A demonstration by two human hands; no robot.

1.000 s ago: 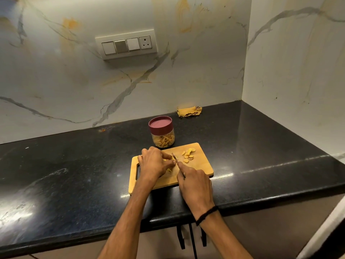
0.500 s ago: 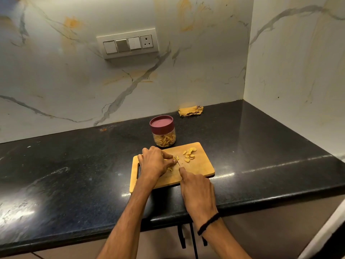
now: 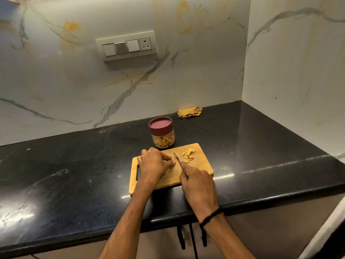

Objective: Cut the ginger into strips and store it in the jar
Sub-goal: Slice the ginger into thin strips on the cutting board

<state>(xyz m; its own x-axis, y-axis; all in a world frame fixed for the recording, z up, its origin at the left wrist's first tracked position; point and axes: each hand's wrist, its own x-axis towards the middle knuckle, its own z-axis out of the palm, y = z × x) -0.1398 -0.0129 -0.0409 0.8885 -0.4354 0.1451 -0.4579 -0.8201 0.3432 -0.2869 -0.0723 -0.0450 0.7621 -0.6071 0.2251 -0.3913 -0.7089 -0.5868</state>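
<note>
A wooden cutting board (image 3: 201, 165) lies on the black counter. My left hand (image 3: 154, 162) rests on the board, its curled fingertips pinching a small piece of ginger (image 3: 173, 160). My right hand (image 3: 196, 182) grips a knife (image 3: 176, 157), the blade standing against the ginger at my left fingertips. Several round ginger slices (image 3: 188, 155) lie on the board's far right part. A few cut strips (image 3: 169, 170) show beside my left hand. Behind the board stands a clear jar (image 3: 162, 135) with a maroon lid on, holding ginger strips.
A crumpled yellow cloth (image 3: 189, 112) lies at the back near the wall corner. The black counter (image 3: 74, 174) stretches left and right of the board. A switch panel (image 3: 127, 46) is on the marble wall. Dark straps (image 3: 194, 238) hang below the counter edge.
The knife has shifted slightly between cuts beside my left fingertips. Both hands stay on the board in almost the same place.
</note>
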